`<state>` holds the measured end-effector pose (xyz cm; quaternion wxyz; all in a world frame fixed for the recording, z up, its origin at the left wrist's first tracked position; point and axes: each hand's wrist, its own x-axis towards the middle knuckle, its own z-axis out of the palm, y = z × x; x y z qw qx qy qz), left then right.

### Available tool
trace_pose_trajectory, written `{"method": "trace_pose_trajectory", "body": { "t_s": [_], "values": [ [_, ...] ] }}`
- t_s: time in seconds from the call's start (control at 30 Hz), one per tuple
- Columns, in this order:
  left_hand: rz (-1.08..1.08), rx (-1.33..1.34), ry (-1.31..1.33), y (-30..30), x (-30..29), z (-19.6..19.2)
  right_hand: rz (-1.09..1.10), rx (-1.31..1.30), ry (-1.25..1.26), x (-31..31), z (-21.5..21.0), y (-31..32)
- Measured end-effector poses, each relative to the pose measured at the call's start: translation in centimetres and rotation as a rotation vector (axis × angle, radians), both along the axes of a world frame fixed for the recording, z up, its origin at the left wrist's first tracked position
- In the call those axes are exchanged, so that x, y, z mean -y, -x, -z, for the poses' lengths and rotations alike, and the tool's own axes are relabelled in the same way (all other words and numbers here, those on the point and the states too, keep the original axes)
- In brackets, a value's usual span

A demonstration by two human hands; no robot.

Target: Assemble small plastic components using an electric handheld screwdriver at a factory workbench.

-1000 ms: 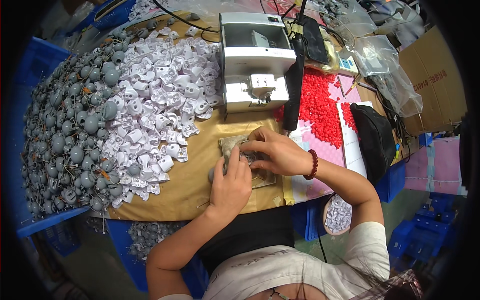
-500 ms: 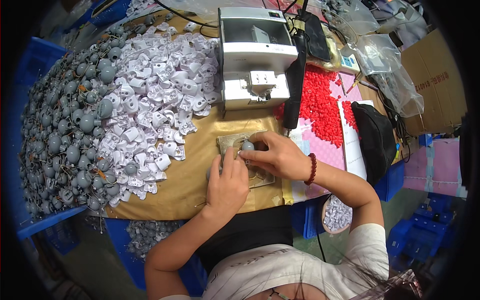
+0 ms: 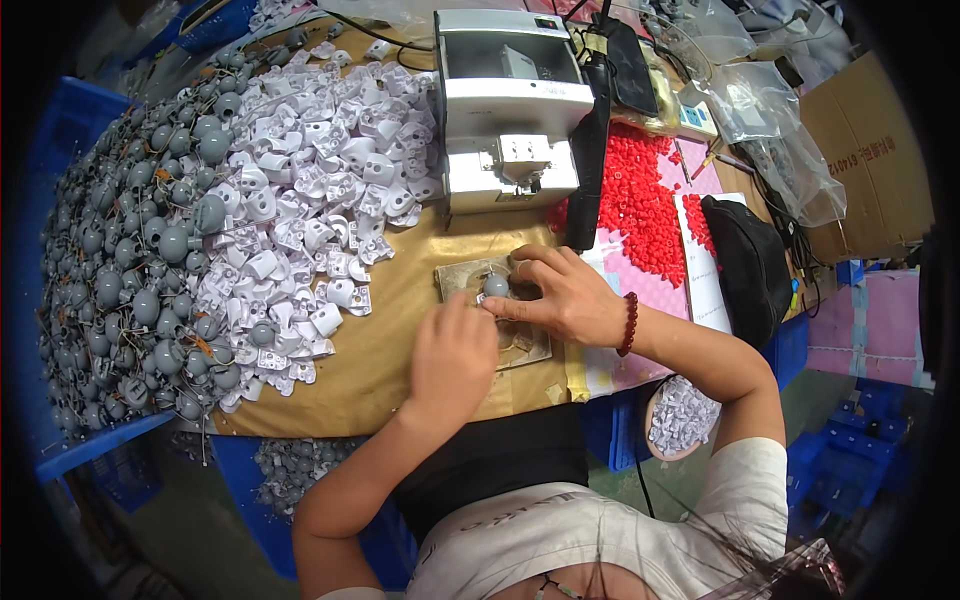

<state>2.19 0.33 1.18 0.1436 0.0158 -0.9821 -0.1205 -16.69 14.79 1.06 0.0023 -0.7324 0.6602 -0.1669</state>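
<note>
A small grey ball-shaped part (image 3: 496,286) rests on a worn flat board (image 3: 455,281) in front of me. My right hand (image 3: 575,300), with a dark red bead bracelet at the wrist, has its thumb pressed at the ball's lower edge and its fingers bent round the far side. A bit of white shows under that thumb. My left hand (image 3: 455,355) is just left of the ball, over the board's near left edge. Motion smears its fingers, and whether they hold anything does not show.
White plastic pieces (image 3: 300,200) and wired grey balls (image 3: 120,260) lie heaped at the left. A silver machine (image 3: 510,110) stands behind the board. Right of it are red pieces (image 3: 640,210), a black pouch (image 3: 745,275) and a carton (image 3: 865,160). A tub of white pieces (image 3: 682,415) sits below.
My left hand has shifted slightly, its fingers now blurred. My right fingers have spread a little, baring more of the grey ball, which stays in place.
</note>
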Motion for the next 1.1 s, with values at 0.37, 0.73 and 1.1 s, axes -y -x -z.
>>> {"method": "trace_pose_trajectory", "body": {
  "t_s": [0.37,0.73,1.1],
  "values": [
    [-0.116,-0.001,-0.254,1.5,0.6,0.1,0.238,0.279,0.345,-0.9,-0.3,1.3],
    [-0.099,-0.074,-0.209,2.1,0.6,0.5,0.807,0.929,0.662,2.6,-0.9,6.7],
    [-0.161,-0.12,-0.288,2.3,0.2,0.9,0.137,1.124,0.915,9.7,-10.4,5.5]
  ]
}}
